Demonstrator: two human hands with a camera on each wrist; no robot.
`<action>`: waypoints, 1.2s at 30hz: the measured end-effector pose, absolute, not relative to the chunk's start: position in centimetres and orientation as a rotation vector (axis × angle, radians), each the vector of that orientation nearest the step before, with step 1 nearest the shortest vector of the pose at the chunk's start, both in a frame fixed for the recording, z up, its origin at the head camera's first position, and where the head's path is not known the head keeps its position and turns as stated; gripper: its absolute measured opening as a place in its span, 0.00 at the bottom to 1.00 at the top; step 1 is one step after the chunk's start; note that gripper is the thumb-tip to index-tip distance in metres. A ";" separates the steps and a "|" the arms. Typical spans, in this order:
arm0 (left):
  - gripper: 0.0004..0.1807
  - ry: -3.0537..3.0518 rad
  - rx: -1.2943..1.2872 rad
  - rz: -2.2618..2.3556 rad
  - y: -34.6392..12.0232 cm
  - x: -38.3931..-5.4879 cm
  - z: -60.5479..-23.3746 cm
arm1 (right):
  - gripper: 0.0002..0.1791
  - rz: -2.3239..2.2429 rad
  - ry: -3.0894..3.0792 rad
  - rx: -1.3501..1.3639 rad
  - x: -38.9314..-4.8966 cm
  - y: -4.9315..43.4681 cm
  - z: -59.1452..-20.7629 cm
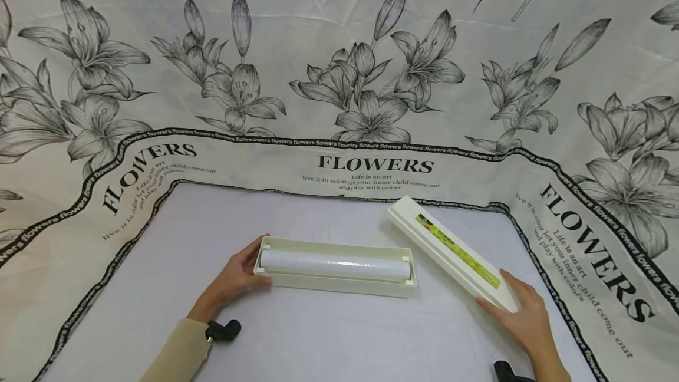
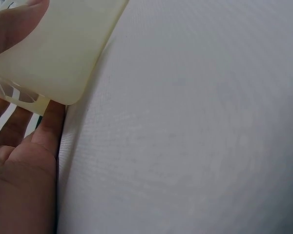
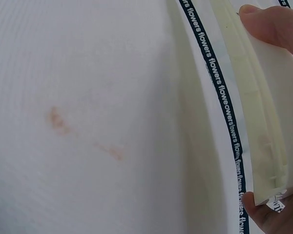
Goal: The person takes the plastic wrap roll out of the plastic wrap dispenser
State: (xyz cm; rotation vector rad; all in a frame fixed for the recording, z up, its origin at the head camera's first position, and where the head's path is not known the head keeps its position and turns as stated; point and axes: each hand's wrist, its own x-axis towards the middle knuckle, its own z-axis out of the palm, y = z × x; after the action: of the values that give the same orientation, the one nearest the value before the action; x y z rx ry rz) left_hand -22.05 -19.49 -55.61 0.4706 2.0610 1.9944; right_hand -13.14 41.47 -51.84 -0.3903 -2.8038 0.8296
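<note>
Box base [image 1: 339,285], pale and shallow, lies open near the middle of the white tabletop [image 1: 318,341]. Its lid [image 1: 448,258] slants off to the right, apart from the base; I can't tell whether the far end touches the table. Inside the base sits a white roll [image 1: 335,264], running nearly end to end. From where I stand, the left hand [image 1: 241,270] is clamped round the base's left end, thumb in front, fingers behind, while the right hand [image 1: 522,311] grips the lid's near end by both sides. On the lid's top is a yellow-green label [image 1: 457,250]. I'd say it goes best with the base pinned flat and the lid handled level, clear of the roll.
</note>
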 end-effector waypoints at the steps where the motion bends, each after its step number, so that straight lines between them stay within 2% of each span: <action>1: 0.61 2.060 0.473 1.993 -19.5 -22.1 -55.6 | 0.57 0.831 -2.804 -0.397 -13.1 41.5 -51.8; 36: 0.61 2.042 0.461 2.005 -19.5 -22.0 -55.7 | 0.58 0.903 -2.769 -0.506 -11.5 43.7 -52.8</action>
State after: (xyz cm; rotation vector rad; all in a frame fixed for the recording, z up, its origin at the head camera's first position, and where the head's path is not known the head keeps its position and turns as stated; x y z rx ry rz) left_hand -22.02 -19.47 -55.66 0.4610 2.0424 2.0048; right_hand -11.51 43.73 -52.78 -0.5059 -2.7689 0.9030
